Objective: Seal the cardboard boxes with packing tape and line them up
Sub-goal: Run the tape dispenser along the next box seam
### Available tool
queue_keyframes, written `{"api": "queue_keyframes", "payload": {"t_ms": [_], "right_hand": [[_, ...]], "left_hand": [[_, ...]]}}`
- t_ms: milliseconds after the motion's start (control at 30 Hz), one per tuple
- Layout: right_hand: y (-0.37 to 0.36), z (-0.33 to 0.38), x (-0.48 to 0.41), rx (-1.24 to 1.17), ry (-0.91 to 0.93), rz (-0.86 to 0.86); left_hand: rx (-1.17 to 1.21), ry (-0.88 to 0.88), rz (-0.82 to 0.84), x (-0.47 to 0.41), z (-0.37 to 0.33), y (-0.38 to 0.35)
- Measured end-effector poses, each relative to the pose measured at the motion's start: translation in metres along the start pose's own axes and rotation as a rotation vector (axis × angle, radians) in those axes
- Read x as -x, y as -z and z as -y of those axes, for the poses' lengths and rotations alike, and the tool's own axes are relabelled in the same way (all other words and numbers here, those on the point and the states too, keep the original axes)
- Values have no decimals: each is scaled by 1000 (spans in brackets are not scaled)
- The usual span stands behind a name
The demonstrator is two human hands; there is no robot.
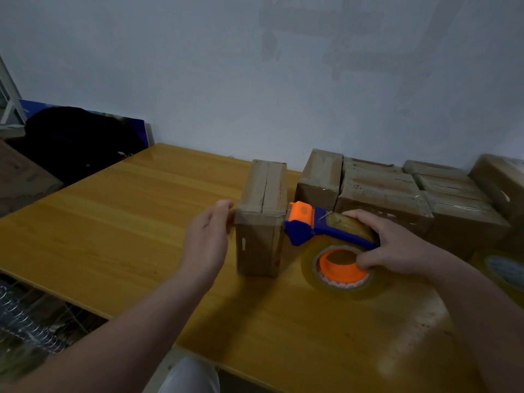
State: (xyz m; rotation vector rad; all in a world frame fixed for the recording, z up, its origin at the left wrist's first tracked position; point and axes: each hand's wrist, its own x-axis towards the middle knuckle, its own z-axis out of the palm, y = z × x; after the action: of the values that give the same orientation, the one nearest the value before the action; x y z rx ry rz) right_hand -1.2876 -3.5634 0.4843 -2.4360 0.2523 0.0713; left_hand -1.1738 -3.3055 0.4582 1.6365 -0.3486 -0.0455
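Note:
A cardboard box (pixel 262 219) stands on edge on the yellow wooden table (pixel 113 228), its flap seam facing up. My left hand (pixel 208 231) rests against the box's left side with straight fingers. My right hand (pixel 397 245) grips a blue and orange tape dispenser (pixel 309 225) loaded with a clear tape roll (pixel 340 268). The dispenser's orange head touches the box's right upper edge. The roll lies low on the table beside the box.
Several more cardboard boxes (pixel 382 194) sit packed together along the wall at the back right. Another tape roll (pixel 507 270) lies at the right edge. A dark bag (pixel 76 143) and a blue board lean beyond the table's left end. Wire racks show below the table's left edge.

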Motion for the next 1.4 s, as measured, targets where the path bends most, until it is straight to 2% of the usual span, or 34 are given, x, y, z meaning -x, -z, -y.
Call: {"api": "queue_keyframes", "payload": {"t_ms": [67, 167, 233, 267, 333, 400, 467, 533, 667, 933, 1233, 1400], "right_hand": [[-2, 0, 2, -5, -6, -1], [-6, -2, 4, -18, -11, -4], [-9, 0, 5, -31, -10, -19], [-10, 1, 6, -41, -8, -24], [-14, 5, 7, -54, 0, -26], [-18, 10, 8, -76, 5, -26], [-22, 15, 9, -96, 10, -30], [-27, 19, 10, -94, 20, -33], [-30, 23, 15, -106, 36, -53], [-10, 25, 37, -124, 28, -72], [10, 25, 55, -63, 53, -2], [8, 30, 46, -42, 11, 52]], "left_hand": [[31, 69, 156, 3, 3, -9], [-47, 152, 357, -12, 49, 12], [-147, 116, 431, -10, 53, 20], [-208, 107, 402, -5, 36, 21], [-256, 36, 244, 2, 10, 11], [-435, -250, 185, 8, -11, 10], [-648, -446, 339, 0, -21, 6], [-818, -525, 489, -9, -19, 4], [-949, -679, 560, -18, -15, 7], [-1025, -698, 579, -27, -16, 8], [-1058, -695, 572, -29, -20, 8], [-1096, -667, 626, -31, -27, 9]]}}
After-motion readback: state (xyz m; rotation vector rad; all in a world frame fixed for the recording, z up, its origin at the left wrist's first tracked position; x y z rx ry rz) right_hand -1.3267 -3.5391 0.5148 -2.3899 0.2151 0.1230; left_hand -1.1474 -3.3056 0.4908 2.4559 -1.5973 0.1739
